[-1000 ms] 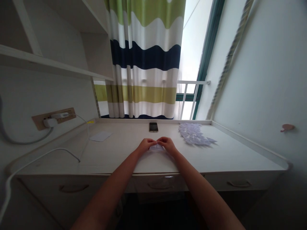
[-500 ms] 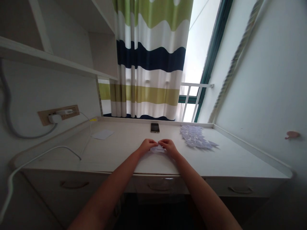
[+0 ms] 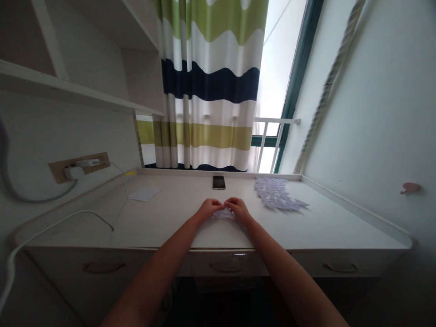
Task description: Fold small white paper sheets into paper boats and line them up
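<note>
A small piece of white paper [image 3: 225, 213] is pinched between my two hands just above the white desk [image 3: 163, 227]. My left hand [image 3: 209, 208] closes on its left upper edge, while my right hand [image 3: 237, 209] grips the right side, the fingertips of both nearly meeting. How the paper is folded is too small to make out. To the right lies a spread of many folded white paper pieces [image 3: 277, 193], pointed and overlapping. On the left of the desk rests a flat sheet of paper [image 3: 144, 194].
A dark phone [image 3: 219, 182] lies beyond my hands. White cables [image 3: 98, 210] run across the desk's left side from a wall socket [image 3: 79, 168]. Shelves [image 3: 85, 95] overhang the left, and a striped curtain [image 3: 211, 86] hangs behind. Drawers [image 3: 340, 263] sit under the front edge.
The view has shifted slightly, so the surroundings appear a little further left. Both hands keep their pinch on the paper in nearly the same place.
</note>
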The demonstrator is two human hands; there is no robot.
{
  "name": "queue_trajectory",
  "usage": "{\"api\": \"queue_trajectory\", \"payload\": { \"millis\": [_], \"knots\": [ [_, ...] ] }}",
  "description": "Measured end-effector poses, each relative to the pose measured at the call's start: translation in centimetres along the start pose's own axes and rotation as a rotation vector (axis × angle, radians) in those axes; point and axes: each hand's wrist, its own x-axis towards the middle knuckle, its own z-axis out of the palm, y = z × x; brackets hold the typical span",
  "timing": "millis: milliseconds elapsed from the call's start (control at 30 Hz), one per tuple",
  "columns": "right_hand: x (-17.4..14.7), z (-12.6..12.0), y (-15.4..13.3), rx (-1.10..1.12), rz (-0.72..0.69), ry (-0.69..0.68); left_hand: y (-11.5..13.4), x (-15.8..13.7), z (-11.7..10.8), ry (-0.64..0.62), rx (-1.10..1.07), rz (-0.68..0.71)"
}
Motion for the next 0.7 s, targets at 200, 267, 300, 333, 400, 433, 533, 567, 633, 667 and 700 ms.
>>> {"api": "queue_trajectory", "payload": {
  "millis": [200,267,300,333,400,433,533,567,633,667,700],
  "knots": [
    [0.0,0.0,-0.2,0.002,0.005,-0.025,0.0,0.0,-0.2,0.061,0.034,0.055],
    [0.0,0.0,-0.2,-0.003,0.019,-0.048,-0.1,0.0,-0.2,0.063,0.043,0.047],
    [0.0,0.0,-0.1,-0.01,0.023,-0.056,-0.2,0.0,-0.2,0.06,0.046,0.047],
    [0.1,0.0,0.1,-0.02,0.023,-0.061,-0.4,0.0,-0.1,0.055,0.049,0.049],
    [0.3,0.0,0.4,-0.044,0.006,-0.053,-0.6,0.1,0.0,0.044,0.051,0.056],
    [0.4,0.1,0.7,-0.057,-0.014,-0.041,-0.8,0.2,0.0,0.041,0.05,0.058],
    [0.6,0.3,1.4,-0.092,-0.082,0.012,-0.9,0.4,0.2,0.027,0.048,0.063],
    [0.6,0.3,1.5,-0.1,-0.092,0.028,-0.9,0.4,0.3,0.026,0.053,0.064],
    [0.7,0.4,1.6,-0.106,-0.091,0.049,-0.6,0.4,0.3,0.035,0.064,0.068],
    [0.7,0.5,1.6,-0.101,-0.087,0.055,-0.5,0.3,0.4,0.044,0.067,0.07],
    [0.7,0.5,1.5,-0.09,-0.082,0.06,-0.4,0.3,0.4,0.053,0.066,0.072]
  ]
}}
